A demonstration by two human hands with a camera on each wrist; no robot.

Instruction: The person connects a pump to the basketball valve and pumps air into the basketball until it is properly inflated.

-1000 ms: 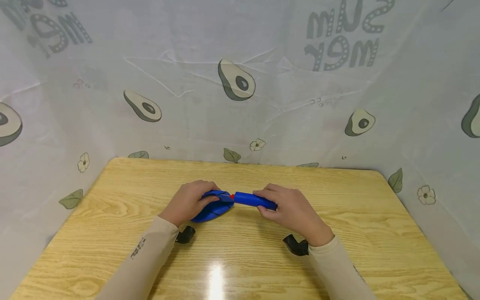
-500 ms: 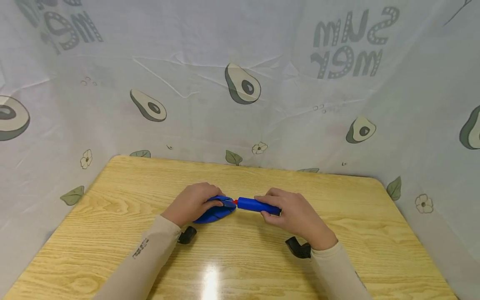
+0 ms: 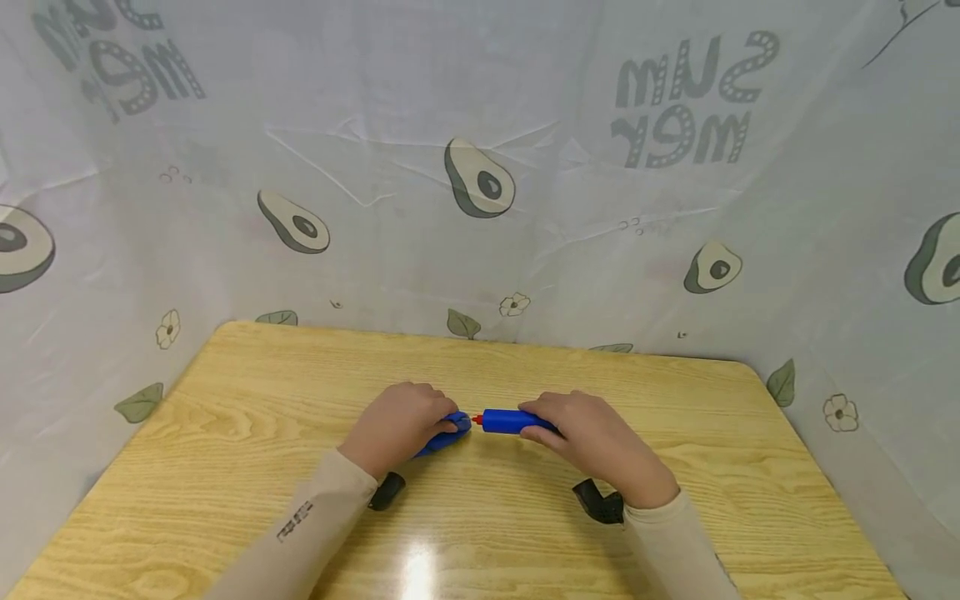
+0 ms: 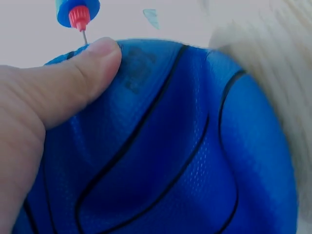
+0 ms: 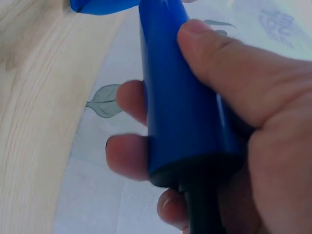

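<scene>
A deflated blue ball (image 4: 165,146) with black lines is pinched in my left hand (image 3: 405,421), its wall folded and slack. The left thumb (image 4: 85,78) presses near its upper edge in the left wrist view. My right hand (image 3: 592,437) grips a blue hand pump (image 3: 502,421) held nearly level, fingers and thumb wrapped round the barrel. From its red nozzle (image 4: 79,17) a thin metal needle (image 4: 85,37) points at the ball, its end right at the ball's edge beside the thumb. The pump's black handle (image 5: 202,209) shows below the barrel in the right wrist view.
Both hands are over a light wooden table (image 3: 480,517). Behind it hangs a pale curtain (image 3: 390,250) printed with avocados and leaves. A black piece (image 3: 387,492) sits by the left wrist, and another black piece (image 3: 597,502) by the right.
The left hand has turned the ball, so less of it shows in the head view. The pump has come more level, and more of its red nozzle shows between pump and ball.
</scene>
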